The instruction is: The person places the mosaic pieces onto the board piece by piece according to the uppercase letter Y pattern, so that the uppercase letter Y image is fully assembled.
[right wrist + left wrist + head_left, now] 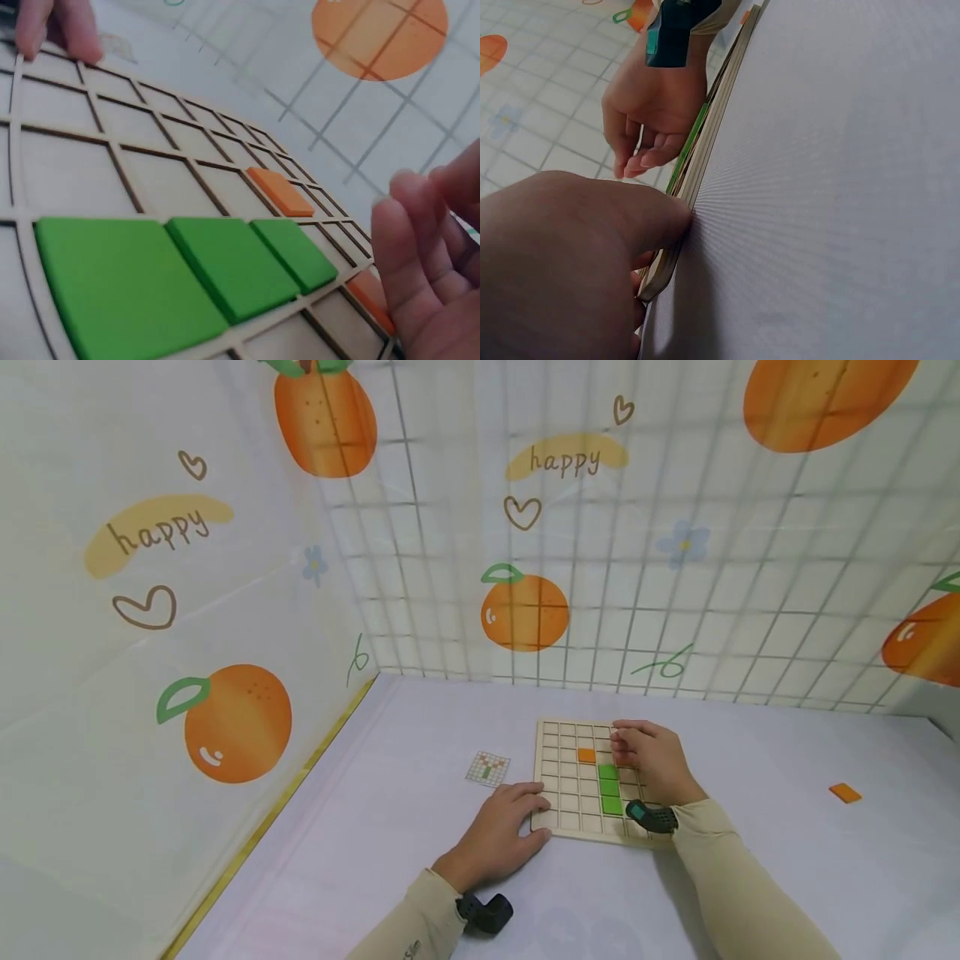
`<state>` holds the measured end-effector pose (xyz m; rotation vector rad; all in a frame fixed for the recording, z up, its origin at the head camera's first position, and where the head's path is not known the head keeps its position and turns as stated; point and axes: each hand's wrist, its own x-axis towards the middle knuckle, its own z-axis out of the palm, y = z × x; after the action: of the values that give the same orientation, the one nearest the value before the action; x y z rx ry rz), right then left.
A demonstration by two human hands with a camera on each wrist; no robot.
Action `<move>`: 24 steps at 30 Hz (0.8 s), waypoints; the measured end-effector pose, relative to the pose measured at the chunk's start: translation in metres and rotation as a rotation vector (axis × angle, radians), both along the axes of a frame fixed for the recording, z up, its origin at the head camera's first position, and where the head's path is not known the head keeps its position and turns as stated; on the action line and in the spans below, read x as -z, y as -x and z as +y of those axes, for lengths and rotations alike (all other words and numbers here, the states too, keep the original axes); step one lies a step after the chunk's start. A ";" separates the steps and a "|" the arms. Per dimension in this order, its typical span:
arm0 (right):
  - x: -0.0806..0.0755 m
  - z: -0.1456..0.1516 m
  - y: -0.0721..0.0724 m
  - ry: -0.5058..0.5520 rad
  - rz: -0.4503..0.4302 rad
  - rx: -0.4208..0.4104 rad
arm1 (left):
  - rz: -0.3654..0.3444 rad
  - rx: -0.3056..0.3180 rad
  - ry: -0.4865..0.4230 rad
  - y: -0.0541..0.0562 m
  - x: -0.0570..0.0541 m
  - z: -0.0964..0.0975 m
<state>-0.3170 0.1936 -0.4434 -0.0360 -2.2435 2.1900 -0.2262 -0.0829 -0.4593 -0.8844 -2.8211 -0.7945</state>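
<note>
A wooden grid board (567,793) lies on the table. Three green square tiles (611,790) sit in a line of its cells, and an orange tile (587,756) sits in another cell. My left hand (498,835) rests at the board's near left corner, thumb and fingertips touching its edge. Over the far right part of the board hovers my right hand (656,760), fingers loosely bent. I see nothing between its fingers in the left wrist view. Partly behind those fingers, a second orange tile (369,300) shows on the board in the right wrist view.
Left of the board lies a small card (488,768) printed with a grid and coloured squares. A loose orange tile (845,792) lies on the table to the right. A fruit-printed curtain (450,543) stands behind and along the left side.
</note>
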 end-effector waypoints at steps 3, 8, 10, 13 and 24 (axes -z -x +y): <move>-0.001 0.000 -0.001 0.069 -0.017 0.012 | 0.010 0.004 -0.005 0.000 0.001 0.000; -0.005 0.001 -0.003 0.112 -0.007 0.018 | 0.032 0.008 -0.006 0.002 0.003 0.000; -0.006 0.004 -0.004 0.084 0.002 0.024 | 0.035 0.009 -0.009 0.002 0.004 0.001; -0.007 0.012 -0.006 0.026 0.018 0.035 | 0.035 0.014 -0.016 0.001 0.005 0.001; -0.013 0.059 -0.027 -0.065 0.105 0.055 | 0.033 0.010 -0.004 0.002 0.003 -0.001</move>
<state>-0.2899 0.2523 -0.4308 0.0180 -2.2275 2.0409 -0.2278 -0.0839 -0.4627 -0.9033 -2.7877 -0.7789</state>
